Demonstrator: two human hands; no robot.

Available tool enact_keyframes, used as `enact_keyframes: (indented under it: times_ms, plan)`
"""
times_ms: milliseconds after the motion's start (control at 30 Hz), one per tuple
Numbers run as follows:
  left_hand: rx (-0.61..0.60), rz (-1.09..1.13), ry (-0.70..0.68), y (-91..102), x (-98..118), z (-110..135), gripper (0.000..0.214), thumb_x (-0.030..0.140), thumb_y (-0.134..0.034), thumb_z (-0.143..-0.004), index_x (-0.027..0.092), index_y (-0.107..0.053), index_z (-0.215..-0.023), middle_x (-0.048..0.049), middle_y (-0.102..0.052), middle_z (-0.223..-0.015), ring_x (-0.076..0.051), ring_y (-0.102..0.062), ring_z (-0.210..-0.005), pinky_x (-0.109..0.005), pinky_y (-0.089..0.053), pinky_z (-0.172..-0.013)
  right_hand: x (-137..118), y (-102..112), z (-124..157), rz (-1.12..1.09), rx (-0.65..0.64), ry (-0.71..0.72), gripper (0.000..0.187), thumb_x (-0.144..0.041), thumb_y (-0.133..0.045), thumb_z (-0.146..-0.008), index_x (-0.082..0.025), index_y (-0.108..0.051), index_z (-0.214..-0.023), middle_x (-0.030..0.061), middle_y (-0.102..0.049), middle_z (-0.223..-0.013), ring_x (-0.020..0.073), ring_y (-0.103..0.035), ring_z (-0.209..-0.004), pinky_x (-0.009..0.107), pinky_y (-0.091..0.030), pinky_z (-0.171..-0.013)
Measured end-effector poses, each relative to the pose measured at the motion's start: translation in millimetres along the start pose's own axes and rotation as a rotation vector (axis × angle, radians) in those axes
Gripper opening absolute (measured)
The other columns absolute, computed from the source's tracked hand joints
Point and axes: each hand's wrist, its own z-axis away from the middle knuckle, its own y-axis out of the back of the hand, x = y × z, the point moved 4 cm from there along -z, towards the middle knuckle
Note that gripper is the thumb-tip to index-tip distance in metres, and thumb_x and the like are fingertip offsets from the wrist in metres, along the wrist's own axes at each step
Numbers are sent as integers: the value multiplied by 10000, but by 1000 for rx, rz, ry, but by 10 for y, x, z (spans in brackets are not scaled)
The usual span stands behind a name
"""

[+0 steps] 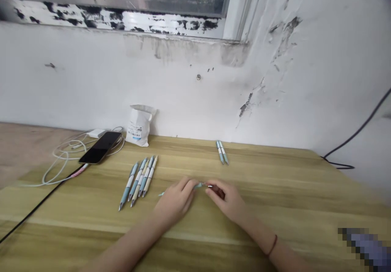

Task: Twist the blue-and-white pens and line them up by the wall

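Observation:
My left hand is closed around a light teal pen, whose middle is hidden by the fingers. One end of the pen shows past each side of that hand. My right hand pinches a small shiny metal pen tip at the pen's right end; whether the two parts are joined I cannot tell. To the left lies a row of several click pens in blue, white and cream. Two more pens lie side by side behind my hands, near the wall.
A white paper-like packet stands against the wall. A phone lies at the left with a white cable and a black cable. Another black cable hangs at the right table edge. A pixelated patch covers the lower right corner.

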Motion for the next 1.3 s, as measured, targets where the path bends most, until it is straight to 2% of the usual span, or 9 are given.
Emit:
enact_keyframes:
  times_ms: [167,300,433,633,900,1100,1300]
  plan:
    - [65,23,37,-12,-91,14,348,106,-350,-881,245,-461,-1180,-58,-522,-1138,-165,-572,-974,-297,-483,-839,63,5,-10,-78,49,-41,243,-377,-465,-859,-181,-585,-938,11,-570,-662,142,-512,-582,249,-412,-540]
    - [108,45,34,49,-93,24,255,238,-384,-917,255,-510,-1138,-36,-579,-1100,-153,-587,-956,-267,-484,-838,143,-10,-17,-156,83,-73,211,-379,-499,-840,-179,-541,-890,-6,-533,-634,129,-495,-568,234,-404,-525]
    - [146,-2,59,109,-83,27,272,307,-377,-927,288,-531,-1150,-12,-619,-1047,-147,-607,-915,-240,-498,-779,161,-3,-20,-156,89,-64,225,-389,-503,-843,-178,-573,-876,4,-548,-666,128,-496,-590,236,-401,-542]
    - [147,-3,54,95,-97,21,292,292,-350,-933,287,-523,-1168,-18,-612,-1032,-154,-601,-911,-266,-491,-808,158,6,-17,-141,99,-74,269,-431,-498,-835,-184,-590,-889,-23,-451,-579,127,-427,-539,236,-352,-506]
    - [163,53,15,61,-120,17,331,204,-379,-911,275,-481,-1218,-38,-580,-1101,-171,-563,-976,-314,-478,-857,176,-20,-18,-201,83,-81,203,-374,-503,-843,-189,-552,-912,-32,-448,-597,118,-420,-538,228,-335,-507]
    - [172,42,38,41,-149,11,262,224,-384,-913,239,-523,-1134,-39,-605,-1053,-178,-575,-950,-319,-479,-838,201,-31,-14,-201,79,-103,190,-368,-511,-840,-184,-550,-871,-36,-428,-584,115,-411,-534,228,-321,-503]
    - [125,31,55,55,-124,5,244,252,-384,-919,258,-540,-1107,-19,-605,-1061,-174,-576,-943,-317,-477,-835,242,-23,-13,-167,109,-63,157,-337,-503,-846,-192,-551,-886,-46,-384,-589,110,-386,-526,224,-308,-500]
